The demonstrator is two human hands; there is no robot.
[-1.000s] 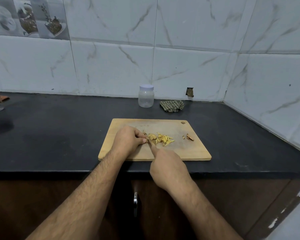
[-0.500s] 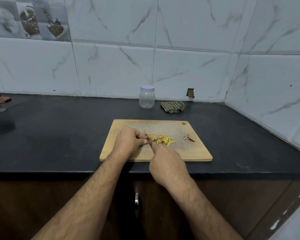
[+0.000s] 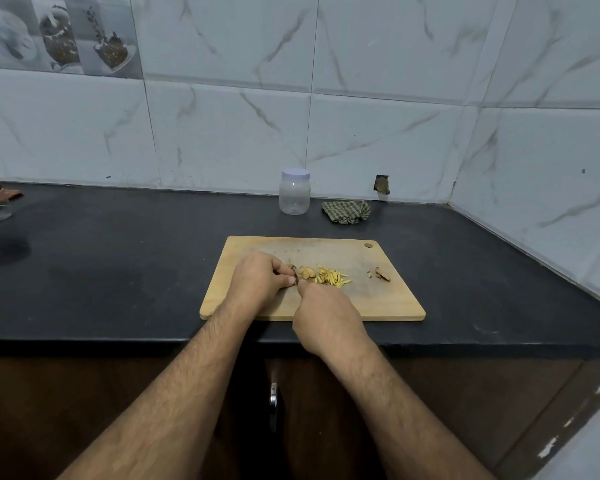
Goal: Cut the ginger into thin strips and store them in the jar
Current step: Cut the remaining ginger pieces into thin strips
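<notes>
On the wooden cutting board point(image 3: 388, 299), the left hand point(image 3: 257, 282) pinches a ginger piece point(image 3: 294, 274). The right hand point(image 3: 328, 322) is curled around something mostly hidden. Ginger strips point(image 3: 331, 276) lie just right. The lidded jar point(image 3: 294, 192) stands behind on the counter point(image 3: 118, 265).

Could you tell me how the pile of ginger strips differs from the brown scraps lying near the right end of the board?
The ginger strips are pale yellow, while the brown scraps are dark brown. The strips are thin slivers heaped in a pile of many; the scraps are only a few broader bits. The strips lie at the board's middle, just past the right hand; the scraps sit apart, nearer the right edge. Both rest loose on the wooden cutting board.
</notes>
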